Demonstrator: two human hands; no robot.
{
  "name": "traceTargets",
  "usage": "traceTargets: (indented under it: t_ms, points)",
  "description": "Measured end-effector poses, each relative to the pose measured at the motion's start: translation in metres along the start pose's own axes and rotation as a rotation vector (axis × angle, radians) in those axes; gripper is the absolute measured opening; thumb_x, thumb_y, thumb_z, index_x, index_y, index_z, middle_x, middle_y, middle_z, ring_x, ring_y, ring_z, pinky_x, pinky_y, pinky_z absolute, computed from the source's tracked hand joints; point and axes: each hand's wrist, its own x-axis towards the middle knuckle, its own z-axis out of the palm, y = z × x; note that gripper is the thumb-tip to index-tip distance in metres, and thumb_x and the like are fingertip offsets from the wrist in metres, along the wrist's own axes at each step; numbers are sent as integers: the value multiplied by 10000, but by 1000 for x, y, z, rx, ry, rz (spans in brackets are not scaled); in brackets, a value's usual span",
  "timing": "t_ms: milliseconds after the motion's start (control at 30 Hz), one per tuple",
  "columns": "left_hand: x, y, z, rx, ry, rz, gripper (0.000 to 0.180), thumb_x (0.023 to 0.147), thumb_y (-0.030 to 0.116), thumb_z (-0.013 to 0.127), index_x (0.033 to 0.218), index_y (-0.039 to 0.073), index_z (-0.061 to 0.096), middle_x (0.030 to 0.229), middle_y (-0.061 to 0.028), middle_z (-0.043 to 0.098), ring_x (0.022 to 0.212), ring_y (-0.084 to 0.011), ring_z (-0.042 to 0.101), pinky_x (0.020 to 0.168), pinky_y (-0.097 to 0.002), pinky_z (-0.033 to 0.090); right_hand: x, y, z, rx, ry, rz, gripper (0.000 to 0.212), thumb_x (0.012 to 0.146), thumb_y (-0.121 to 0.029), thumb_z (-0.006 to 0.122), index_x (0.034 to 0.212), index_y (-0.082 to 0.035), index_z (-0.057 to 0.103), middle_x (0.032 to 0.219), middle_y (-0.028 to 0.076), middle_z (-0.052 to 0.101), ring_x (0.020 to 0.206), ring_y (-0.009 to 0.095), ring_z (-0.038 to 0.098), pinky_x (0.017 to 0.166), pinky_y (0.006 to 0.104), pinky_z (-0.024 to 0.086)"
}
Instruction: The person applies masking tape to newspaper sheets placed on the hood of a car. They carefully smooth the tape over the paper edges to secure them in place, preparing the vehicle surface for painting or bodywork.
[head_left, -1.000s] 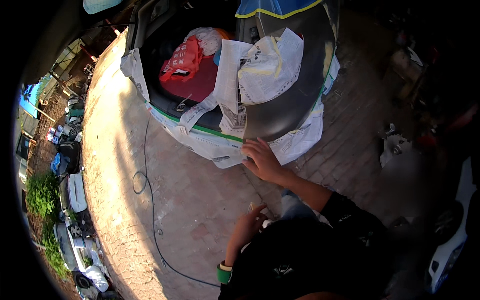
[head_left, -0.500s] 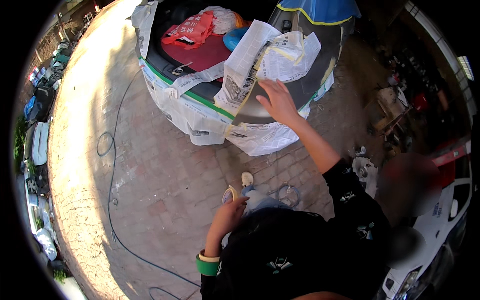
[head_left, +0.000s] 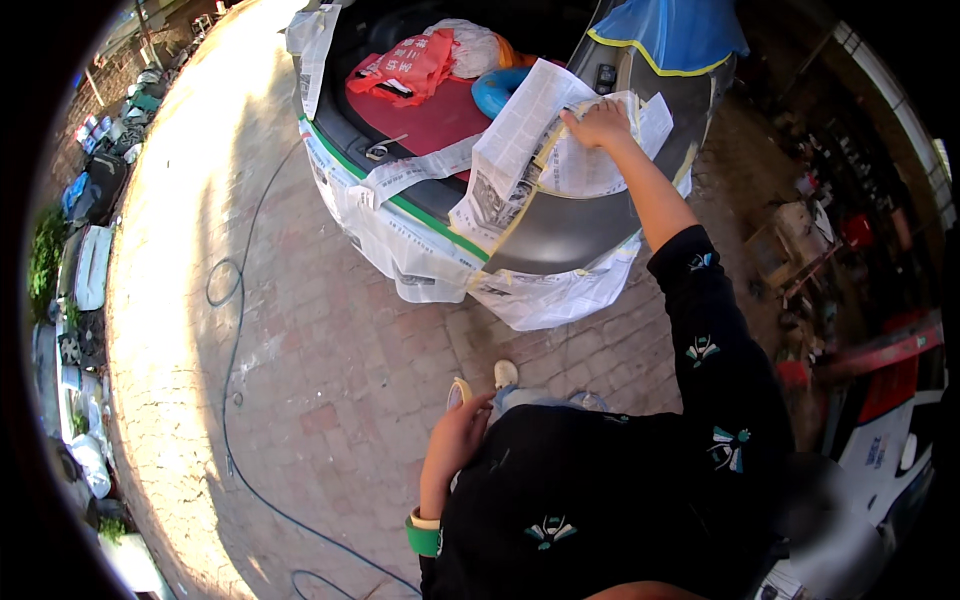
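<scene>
My left hand point(head_left: 460, 432) is closed round a roll of masking tape point(head_left: 458, 392), held low in front of my body. Round that wrist sit a green tape roll point(head_left: 423, 538) and a beige one against it. My right hand point(head_left: 600, 125) reaches forward and rests on a newspaper sheet point(head_left: 585, 168) covering part of the car's grey rear panel point(head_left: 560, 228). Its thumb lies apart from the other fingers, whose tips are partly hidden. Yellow tape edges this paper, and another newspaper strip point(head_left: 500, 160) lies to its left.
The open car trunk holds a red bag point(head_left: 405, 68) and a blue ring point(head_left: 495, 92). Paper sheeting point(head_left: 560, 298) hangs below the bumper. A dark hose point(head_left: 236, 340) snakes over the brick floor at left. Cluttered shelves and a white-and-red vehicle point(head_left: 880, 440) stand at right.
My right hand has moved forward from above the bare grey panel onto the newspaper. My left hand keeps the tape roll. The whole view has shifted slightly.
</scene>
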Motion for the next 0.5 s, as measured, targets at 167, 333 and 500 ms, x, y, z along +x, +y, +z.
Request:
traceTargets:
  t_ms: [167, 333, 500]
  points:
    - [16, 5, -4, 26, -32, -6, 302, 970, 116, 614, 1269, 115, 657, 1049, -185, 710, 920, -381, 692, 789, -434, 546, 11, 11, 1, 49, 18, -55, 1037, 946, -796, 236, 1512, 50, 438, 1638, 199, 333, 1547, 314, 240, 1257, 429, 80]
    - [22, -6, 2, 12, -50, 8, 306, 970, 124, 611, 1272, 112, 658, 1031, -177, 711, 907, -378, 690, 794, -435, 544, 13, 14, -2, 45, -18, -83, 1036, 945, -799, 236, 1503, 47, 454, 1628, 206, 346, 1543, 317, 248, 1260, 441, 62]
    - [23, -7, 5, 7, -48, 12, 324, 958, 107, 615, 1279, 117, 658, 1017, -168, 714, 913, -370, 694, 802, -434, 546, 13, 12, 6, 55, 28, -74, 1017, 956, -785, 233, 1497, 44, 466, 1615, 210, 365, 1539, 320, 254, 1260, 446, 57]
